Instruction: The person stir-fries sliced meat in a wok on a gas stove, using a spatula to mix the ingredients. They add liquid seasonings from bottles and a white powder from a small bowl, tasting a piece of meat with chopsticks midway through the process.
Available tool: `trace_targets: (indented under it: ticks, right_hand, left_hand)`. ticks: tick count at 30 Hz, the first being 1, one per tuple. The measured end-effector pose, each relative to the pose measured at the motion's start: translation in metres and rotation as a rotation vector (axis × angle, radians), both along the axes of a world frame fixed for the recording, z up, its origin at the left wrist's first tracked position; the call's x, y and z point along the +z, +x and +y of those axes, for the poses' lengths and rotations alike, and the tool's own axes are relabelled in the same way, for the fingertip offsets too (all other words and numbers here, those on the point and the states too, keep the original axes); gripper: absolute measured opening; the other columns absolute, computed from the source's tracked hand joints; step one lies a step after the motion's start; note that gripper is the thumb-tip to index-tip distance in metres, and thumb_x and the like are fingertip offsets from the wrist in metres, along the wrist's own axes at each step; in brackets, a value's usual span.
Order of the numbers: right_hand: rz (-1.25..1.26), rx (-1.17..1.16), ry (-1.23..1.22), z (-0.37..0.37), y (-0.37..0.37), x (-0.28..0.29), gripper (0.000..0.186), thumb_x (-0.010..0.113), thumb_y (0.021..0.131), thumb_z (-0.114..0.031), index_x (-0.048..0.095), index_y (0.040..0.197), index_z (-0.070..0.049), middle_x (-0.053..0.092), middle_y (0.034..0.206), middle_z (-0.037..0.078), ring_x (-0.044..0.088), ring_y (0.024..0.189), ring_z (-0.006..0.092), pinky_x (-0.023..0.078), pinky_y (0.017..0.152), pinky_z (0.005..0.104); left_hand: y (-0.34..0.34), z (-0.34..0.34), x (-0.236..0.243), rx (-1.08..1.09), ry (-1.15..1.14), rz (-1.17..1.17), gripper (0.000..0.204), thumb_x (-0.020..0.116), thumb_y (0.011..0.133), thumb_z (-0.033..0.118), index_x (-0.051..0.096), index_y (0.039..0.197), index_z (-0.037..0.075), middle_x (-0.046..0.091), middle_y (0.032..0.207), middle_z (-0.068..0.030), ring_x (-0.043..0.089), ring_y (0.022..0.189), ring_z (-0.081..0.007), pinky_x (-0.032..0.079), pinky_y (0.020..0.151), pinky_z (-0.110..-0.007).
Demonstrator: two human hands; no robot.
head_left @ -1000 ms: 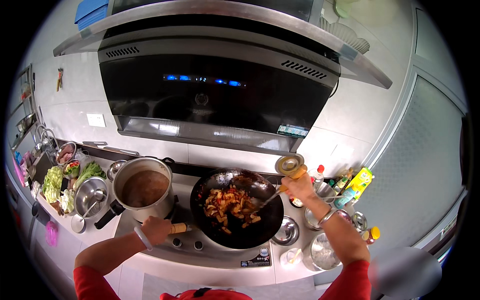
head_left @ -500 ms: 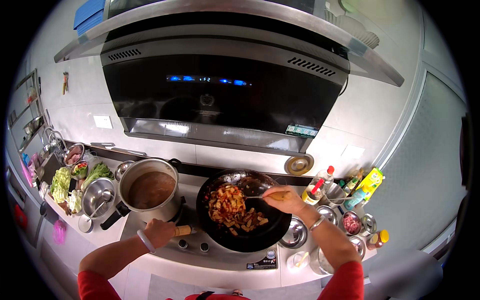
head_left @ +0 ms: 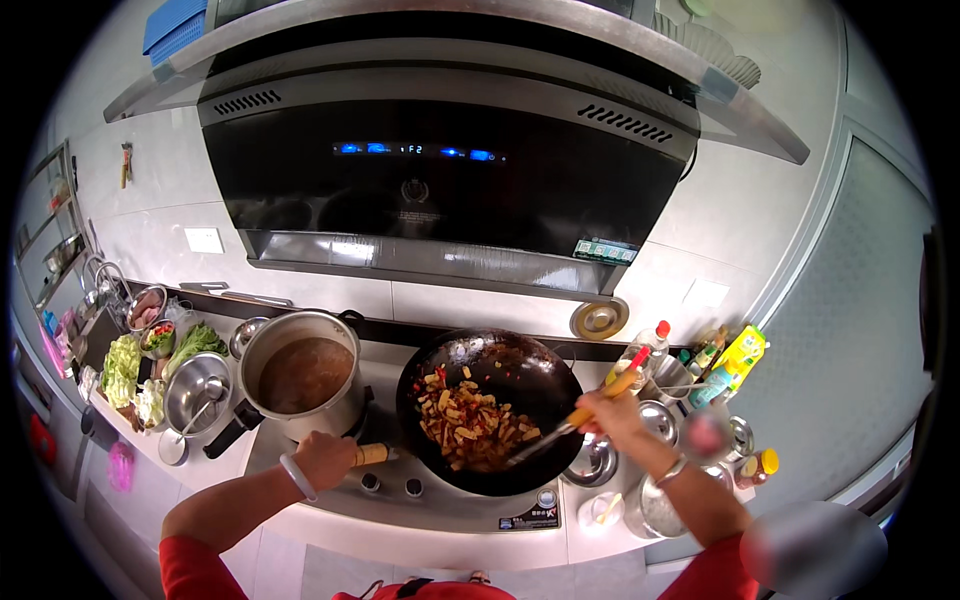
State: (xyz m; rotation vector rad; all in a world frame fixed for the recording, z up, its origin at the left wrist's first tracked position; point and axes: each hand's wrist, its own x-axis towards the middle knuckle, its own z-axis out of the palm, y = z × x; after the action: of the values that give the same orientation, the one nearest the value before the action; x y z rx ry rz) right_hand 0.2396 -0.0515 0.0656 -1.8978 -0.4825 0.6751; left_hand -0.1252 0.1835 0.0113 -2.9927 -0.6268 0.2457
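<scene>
My left hand (head_left: 327,459) is closed round the wooden handle (head_left: 370,455) of a black wok (head_left: 540,375), which sits on the stove. In my right hand (head_left: 612,412) is a spatula (head_left: 580,417) with a wooden handle, held at the wok's right side. Its metal end reaches into the food at the lower right of the wok; the tip is hidden among the pieces. The chopped food (head_left: 465,415) is golden brown with red bits and lies in the lower left half of the wok.
Left of the wok stands a deep pot (head_left: 252,372) of brown liquid. A steel bowl (head_left: 183,400) with a ladle and some leafy vegetables (head_left: 122,370) lie further left. Bottles (head_left: 655,345), steel bowls (head_left: 658,422) and a yellow-capped jar (head_left: 757,467) crowd the right. A range hood (head_left: 440,190) hangs above.
My right hand has moved right and down, drawing the spatula from the wok's middle to its lower right. The food has shifted and spread right. My left hand keeps hold of the handle.
</scene>
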Motion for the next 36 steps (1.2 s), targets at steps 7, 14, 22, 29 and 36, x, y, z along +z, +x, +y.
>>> trace_targets:
  ticks: [7, 14, 22, 29, 36]
  right_hand:
    - [0.360, -0.361, 0.428, 0.041, -0.013, -0.082, 0.021, 0.060, 0.082, -0.023, 0.059, 0.087, -0.003, 0.065, 0.074, 0.013, 0.063, 0.054, 0.0206, 0.052, 0.045, 0.0306]
    - [0.245, -0.340, 0.268, 0.004, 0.026, -0.027, 0.020, 0.057, 0.083, -0.022, 0.060, 0.086, -0.002, 0.065, 0.072, 0.013, 0.062, 0.051, 0.0201, 0.051, 0.043, 0.0299]
    - [-0.386, 0.087, -0.242, 0.002, 0.031, 0.068, 0.022, 0.063, 0.075, -0.021, 0.062, 0.077, 0.001, 0.062, 0.063, 0.008, 0.057, 0.046, 0.0124, 0.047, 0.040, 0.0254]
    - [-0.110, 0.004, 0.213, 0.023, 0.025, -0.041, 0.019, 0.065, 0.078, -0.018, 0.060, 0.069, -0.002, 0.062, 0.067, 0.007, 0.057, 0.050, 0.0113, 0.049, 0.043, 0.0237]
    - [-0.684, 0.397, 0.243, 0.038, -0.012, -0.014, 0.014, 0.066, 0.078, -0.018, 0.066, 0.083, -0.005, 0.066, 0.076, 0.010, 0.065, 0.066, 0.0193, 0.052, 0.064, 0.0289]
  left_hand:
    - [0.001, 0.002, 0.006, 0.016, -0.023, 0.044, 0.011, 0.059, 0.074, 0.009, 0.062, 0.083, 0.003, 0.066, 0.073, -0.0153, 0.067, 0.070, -0.0318, 0.053, 0.062, -0.042]
    - [0.004, 0.008, 0.001, 0.026, 0.005, 0.020, 0.010, 0.060, 0.073, 0.010, 0.067, 0.080, 0.006, 0.067, 0.072, -0.0133, 0.067, 0.069, -0.0317, 0.054, 0.059, -0.042]
    - [0.000, 0.010, 0.001, 0.008, 0.008, 0.022, 0.009, 0.060, 0.072, 0.010, 0.066, 0.079, 0.007, 0.066, 0.070, -0.0130, 0.067, 0.067, -0.0319, 0.054, 0.059, -0.041]
    - [0.003, 0.011, -0.004, 0.000, 0.019, -0.013, 0.009, 0.060, 0.073, 0.011, 0.065, 0.079, 0.007, 0.065, 0.068, -0.0132, 0.067, 0.066, -0.0311, 0.053, 0.058, -0.042]
    - [0.001, 0.010, 0.003, 0.052, 0.004, 0.057, 0.011, 0.060, 0.074, 0.010, 0.065, 0.082, 0.007, 0.066, 0.072, -0.0129, 0.067, 0.070, -0.0312, 0.053, 0.061, -0.042]
